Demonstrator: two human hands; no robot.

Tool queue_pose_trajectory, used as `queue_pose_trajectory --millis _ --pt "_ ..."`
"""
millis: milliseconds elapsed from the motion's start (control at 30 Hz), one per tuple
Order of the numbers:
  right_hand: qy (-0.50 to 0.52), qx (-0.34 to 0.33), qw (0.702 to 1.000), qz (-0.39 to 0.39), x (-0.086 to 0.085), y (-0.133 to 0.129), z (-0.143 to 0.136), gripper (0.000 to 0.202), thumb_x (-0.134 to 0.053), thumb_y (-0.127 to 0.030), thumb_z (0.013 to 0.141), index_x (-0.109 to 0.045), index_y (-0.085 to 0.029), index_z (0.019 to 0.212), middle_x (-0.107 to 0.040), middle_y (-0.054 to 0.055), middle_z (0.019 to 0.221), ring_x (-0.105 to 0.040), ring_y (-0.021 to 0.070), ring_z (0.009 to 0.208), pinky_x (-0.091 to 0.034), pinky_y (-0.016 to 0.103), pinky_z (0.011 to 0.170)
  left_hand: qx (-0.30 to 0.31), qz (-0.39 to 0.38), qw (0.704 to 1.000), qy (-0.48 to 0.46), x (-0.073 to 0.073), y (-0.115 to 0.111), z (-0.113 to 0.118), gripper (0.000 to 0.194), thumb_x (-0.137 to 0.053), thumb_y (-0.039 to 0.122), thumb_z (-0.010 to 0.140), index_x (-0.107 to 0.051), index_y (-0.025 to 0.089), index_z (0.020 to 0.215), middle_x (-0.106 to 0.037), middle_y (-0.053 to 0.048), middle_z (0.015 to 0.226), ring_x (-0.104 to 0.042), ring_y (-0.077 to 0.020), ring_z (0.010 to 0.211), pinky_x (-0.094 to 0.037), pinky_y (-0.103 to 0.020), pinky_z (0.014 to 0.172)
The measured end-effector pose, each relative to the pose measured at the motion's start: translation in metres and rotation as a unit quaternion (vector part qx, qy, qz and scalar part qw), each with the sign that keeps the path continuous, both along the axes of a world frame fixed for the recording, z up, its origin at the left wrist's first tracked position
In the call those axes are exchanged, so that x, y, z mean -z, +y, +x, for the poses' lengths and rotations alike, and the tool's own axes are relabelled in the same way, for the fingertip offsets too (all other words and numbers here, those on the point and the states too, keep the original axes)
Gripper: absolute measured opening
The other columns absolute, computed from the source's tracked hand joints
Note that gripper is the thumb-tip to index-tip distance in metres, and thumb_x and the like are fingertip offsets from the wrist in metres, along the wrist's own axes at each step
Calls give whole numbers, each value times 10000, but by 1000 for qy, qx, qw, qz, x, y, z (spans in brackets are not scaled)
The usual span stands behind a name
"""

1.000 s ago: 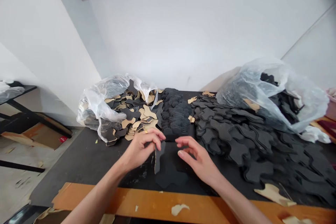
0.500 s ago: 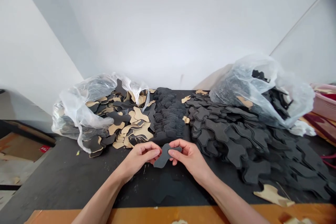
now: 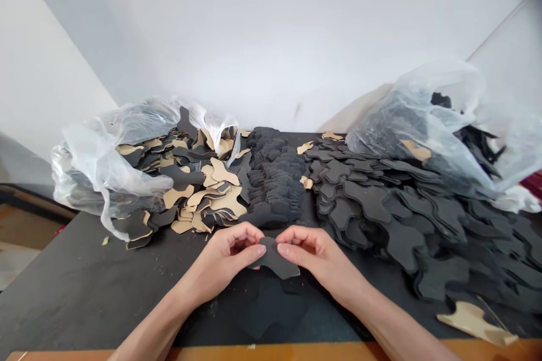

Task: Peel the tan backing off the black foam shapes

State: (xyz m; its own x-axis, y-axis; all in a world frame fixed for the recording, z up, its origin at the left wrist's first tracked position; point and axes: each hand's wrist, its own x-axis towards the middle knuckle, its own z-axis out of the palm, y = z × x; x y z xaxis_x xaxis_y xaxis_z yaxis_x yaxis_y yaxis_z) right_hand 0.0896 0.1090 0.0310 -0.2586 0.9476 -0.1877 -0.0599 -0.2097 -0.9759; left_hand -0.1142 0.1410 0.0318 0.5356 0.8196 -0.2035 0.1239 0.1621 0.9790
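A dark grey, curved flat cut-out (image 3: 277,264) is held between my two hands, just above the black tabletop. My left hand (image 3: 237,251) pinches its left side, thumb on top and fingers beneath. At the upper right edge, my right hand (image 3: 309,251) grips it with thumb and bent fingers. Right behind the hands, a row of overlapping dark cut-outs (image 3: 275,180) runs back toward the wall. To the left lies a heap of tan-and-black cut-outs (image 3: 220,197). Stacks of dark cut-outs (image 3: 368,203) spread out to the right.
A clear plastic bag (image 3: 105,163) with cut-outs spilling from it lies at the left. Another plastic bag (image 3: 423,124) holding dark pieces leans by the wall at the right. A tan scrap (image 3: 474,321) sits at front right, near the brown strip (image 3: 271,351) along the edge.
The cut-out has been turned between my hands, its free end now pointing lower right instead of lower left. Both hands still hold it. The camera view has shifted closer.
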Motion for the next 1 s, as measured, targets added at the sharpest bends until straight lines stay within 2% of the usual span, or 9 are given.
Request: queue_pose_trajectory --millis 133,233,400,500,767,1000 --pt "6 -12 1000 -25 2 3 1 284 -765 -420 783 -690 -146 795 -588 -32 659 -482 66 578 -429 189 546 -14 27 999 27 1 0 0 159 -659 319 854 -620 165 845 -586 24 741 -512 -109 691 -434 -210 646" --pt "20 7 999 -31 8 3 -2 306 -808 -418 731 -668 -159 817 -575 -44 686 -496 73 608 -484 193 557 -40 42 997 41 4 0 0 164 -700 302 817 -618 161 815 -590 32 718 -497 -99 664 -392 -203 626" --pt "27 -5 999 -27 13 4 -5 339 -777 -457 758 -637 -153 817 -561 -40 684 -515 87 608 -534 209 514 4 2 999 48 2 2 -5 230 -669 370 846 -692 141 833 -582 29 669 -467 -92 621 -349 -202 585" --pt "24 -13 999 -22 14 4 -4 350 -766 -466 767 -626 -149 813 -533 -42 684 -493 83 603 -515 182 463 5 -1 999 48 0 4 -6 236 -678 365 830 -704 134 792 -544 40 606 -459 -86 586 -354 -197 560" --pt "-10 -49 999 3 17 4 -4 344 -736 -470 799 -615 -148 819 -532 -40 692 -486 73 571 -482 167 436 12 -35 997 66 -2 4 -4 130 -663 267 735 -673 141 702 -637 16 611 -558 -105 569 -455 -216 574" --pt "-27 -63 997 37 20 5 -3 323 -719 -461 815 -616 -154 810 -512 -38 714 -465 75 573 -476 189 478 39 -30 997 61 -1 2 -3 82 -601 225 692 -626 147 693 -634 10 603 -543 -110 560 -426 -224 564"
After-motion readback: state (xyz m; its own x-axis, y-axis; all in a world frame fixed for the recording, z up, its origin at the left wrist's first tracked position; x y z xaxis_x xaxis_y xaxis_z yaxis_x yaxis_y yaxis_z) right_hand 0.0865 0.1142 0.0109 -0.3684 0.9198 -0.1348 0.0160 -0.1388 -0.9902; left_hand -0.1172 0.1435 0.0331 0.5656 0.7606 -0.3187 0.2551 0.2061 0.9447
